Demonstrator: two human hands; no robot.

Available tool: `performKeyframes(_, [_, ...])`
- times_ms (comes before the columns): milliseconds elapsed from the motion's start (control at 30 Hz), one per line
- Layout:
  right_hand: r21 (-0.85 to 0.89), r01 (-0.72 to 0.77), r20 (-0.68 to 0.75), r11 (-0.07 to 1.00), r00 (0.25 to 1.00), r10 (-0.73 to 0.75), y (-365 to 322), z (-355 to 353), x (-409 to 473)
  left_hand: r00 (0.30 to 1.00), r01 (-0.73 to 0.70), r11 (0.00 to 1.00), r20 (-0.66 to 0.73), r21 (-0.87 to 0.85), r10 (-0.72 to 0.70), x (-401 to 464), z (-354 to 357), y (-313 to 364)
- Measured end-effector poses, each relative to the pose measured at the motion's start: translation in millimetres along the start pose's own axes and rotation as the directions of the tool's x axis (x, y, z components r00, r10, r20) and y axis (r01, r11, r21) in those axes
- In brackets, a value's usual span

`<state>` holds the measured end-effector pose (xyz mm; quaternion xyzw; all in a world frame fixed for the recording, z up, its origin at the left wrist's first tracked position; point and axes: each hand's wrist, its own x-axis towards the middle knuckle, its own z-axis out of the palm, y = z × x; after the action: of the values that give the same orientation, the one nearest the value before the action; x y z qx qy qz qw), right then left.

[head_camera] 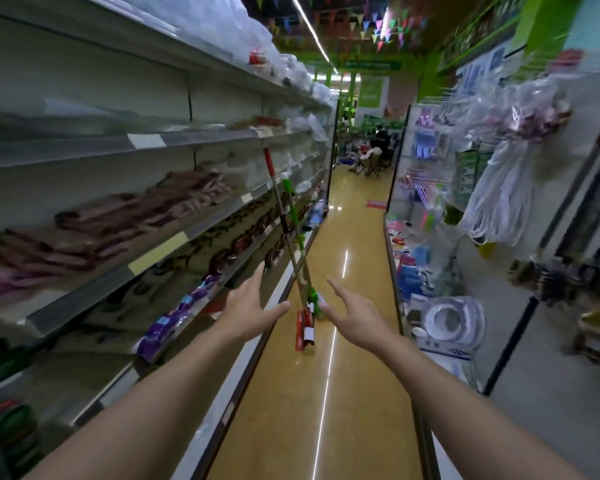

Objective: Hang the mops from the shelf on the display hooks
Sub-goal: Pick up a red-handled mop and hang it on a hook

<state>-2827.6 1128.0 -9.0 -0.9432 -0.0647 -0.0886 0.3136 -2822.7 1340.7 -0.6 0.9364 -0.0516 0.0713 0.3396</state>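
Left hand: I see my left hand [248, 308] stretched out ahead of me with fingers straight and spread, thumb out to the side, holding nothing.
Right hand: my right hand [352, 311] is out the same way, fingers straight and relaxed, palm turned inward, nothing in it.
Mops: two mops lean against the shelf [160, 251] on my left, heads on the floor [343, 393]. I see them between my two hands, further down the aisle and apart from both.
Red mop: the red mop [305, 332] has a red flat head with a white label and a handle with a red top end reaching up to the shelving.
Green mop: the green mop [313, 299] stands just beside it, its green-topped handle crossing the red one's handle partway up.
Left shelving: folded textiles [142, 213] in pink and brown lie on the middle shelf; a purple pack [181, 313] sits at a lower shelf edge.
Right side: I make out a display rack [426, 174] with hanging packets, a bundle of white hangers [499, 206] and a boxed white round item [454, 320] low down. The picture is blurred here, so I cannot tell the hooks apart.
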Motion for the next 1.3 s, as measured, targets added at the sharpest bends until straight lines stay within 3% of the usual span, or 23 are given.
performKeyframes(300, [0.028, -0.011, 0.033, 1.0, 0.999, 0.01, 63, 13, 208, 1.0, -0.016, 0.994, 0.001, -0.111, 0.016, 229, 57, -2])
performKeyframes(533, [0.052, 0.075, -0.045, 0.996, 0.996, -0.073, 106, 3, 351, 0.999, -0.039, 0.984, -0.041, -0.173, 0.033, 364, 89, 10])
performKeyframes(733, [0.133, 0.051, 0.01, 0.99, 0.999, -0.052, 182, 20, 460, 0.991, 0.025, 0.928, -0.113, -0.372, -0.072, 466, 145, 14])
performKeyframes(900, [0.135, 0.098, 0.12, 0.986, 0.986, -0.114, 240, 15, 558, 0.984, 0.078, 0.903, -0.115, -0.422, -0.139, 554, 189, 35])
performKeyframes(1067, [0.167, 0.227, 0.146, 0.959, 0.957, -0.252, 261, -8, 664, 0.953, 0.129, 0.898, -0.198, -0.421, -0.229, 638, 206, 55])
performKeyframes(1300, [0.228, 0.28, 0.21, 0.933, 0.921, -0.327, 270, 11, 772, 0.906, 0.174, 0.861, -0.265, -0.477, -0.33, 714, 224, 44])
